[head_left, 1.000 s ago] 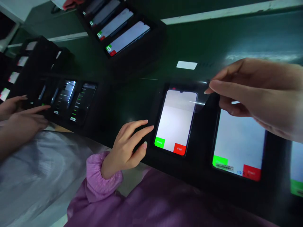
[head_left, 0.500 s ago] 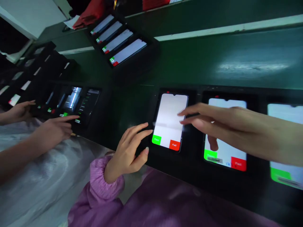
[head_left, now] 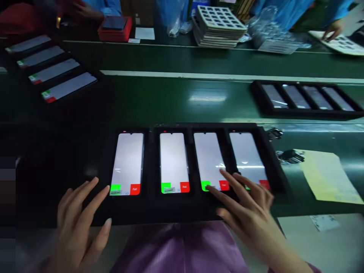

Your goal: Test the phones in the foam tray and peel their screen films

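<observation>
In front of me a black tray holds a row of smartphones with lit white screens, each with a green and a red box at its lower end. My left hand is open at the tray's left end, its index fingertip beside the leftmost phone. Next to that lies the second phone. My right hand is open with fingers spread, its index fingertip at the green box of the third phone. Its other fingers partly hide the lower end of the rightmost phone.
Another phone tray lies at the far left, and one more at the back right. Metal fittings and a yellowish paper sit right of my tray. Stacked white trays and a co-worker's hand are across the bench.
The view has swung right, bringing the whole tray into sight and the neighbouring worker's hands out of it. My right hand has moved from the leftmost phone to the third phone.
</observation>
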Demonstrator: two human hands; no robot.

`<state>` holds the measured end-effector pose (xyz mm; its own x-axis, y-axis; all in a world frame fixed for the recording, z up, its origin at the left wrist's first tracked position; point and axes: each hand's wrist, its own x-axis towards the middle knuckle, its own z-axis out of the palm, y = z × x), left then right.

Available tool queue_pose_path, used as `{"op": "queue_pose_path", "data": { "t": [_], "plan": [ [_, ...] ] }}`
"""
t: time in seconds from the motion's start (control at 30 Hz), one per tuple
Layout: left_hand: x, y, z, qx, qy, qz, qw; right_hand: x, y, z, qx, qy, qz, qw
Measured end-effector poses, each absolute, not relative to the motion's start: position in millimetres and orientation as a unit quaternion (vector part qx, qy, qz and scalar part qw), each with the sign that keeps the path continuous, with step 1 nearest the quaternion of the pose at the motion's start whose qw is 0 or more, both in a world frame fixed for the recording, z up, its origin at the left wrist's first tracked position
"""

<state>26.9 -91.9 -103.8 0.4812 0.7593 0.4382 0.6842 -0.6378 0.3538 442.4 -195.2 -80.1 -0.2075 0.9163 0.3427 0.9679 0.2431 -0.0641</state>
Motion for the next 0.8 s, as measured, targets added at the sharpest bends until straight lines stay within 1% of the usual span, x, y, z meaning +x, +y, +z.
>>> {"op": "queue_pose_path", "data": {
  "t": [0.03, 0.13, 0.17, 0.27, 0.3, 0.4, 0.43, 0.5, 0.63, 0.8],
  "plan": [
    [33, -92, -102, 0.855, 0.416, 0.301, 0.077, 449, -204, -83, -0.621, -0.764, -0.087, 0.149],
    [54, -90, -97, 0.868, 0.389, 0.294, 0.094, 467, -225, -92, -0.672, -0.698, -0.106, 0.225],
    [62, -88, -97, 0.877, 0.373, 0.288, 0.09, 473, -231, -93, -0.693, -0.673, -0.116, 0.232],
    [87, -84, -97, 0.902, 0.326, 0.276, 0.066, 485, -243, -89, -0.725, -0.648, -0.119, 0.201],
    [94, -83, -96, 0.907, 0.316, 0.273, 0.058, 488, -244, -86, -0.724, -0.645, -0.122, 0.214],
    [113, -81, -94, 0.912, 0.315, 0.258, 0.036, 496, -234, -78, -0.731, -0.608, -0.096, 0.294],
    [117, -80, -92, 0.911, 0.323, 0.255, 0.028, 500, -226, -78, -0.73, -0.606, -0.084, 0.304],
    [123, -76, -90, 0.901, 0.355, 0.25, 0.014, 510, -204, -82, -0.719, -0.623, -0.063, 0.303],
    [134, -62, -90, 0.879, 0.41, 0.243, -0.016, 533, -163, -95, -0.69, -0.657, -0.104, 0.285],
    [150, -44, -90, 0.879, 0.433, 0.196, -0.04, 547, -151, -95, -0.679, -0.673, -0.128, 0.264]
  ]
}}
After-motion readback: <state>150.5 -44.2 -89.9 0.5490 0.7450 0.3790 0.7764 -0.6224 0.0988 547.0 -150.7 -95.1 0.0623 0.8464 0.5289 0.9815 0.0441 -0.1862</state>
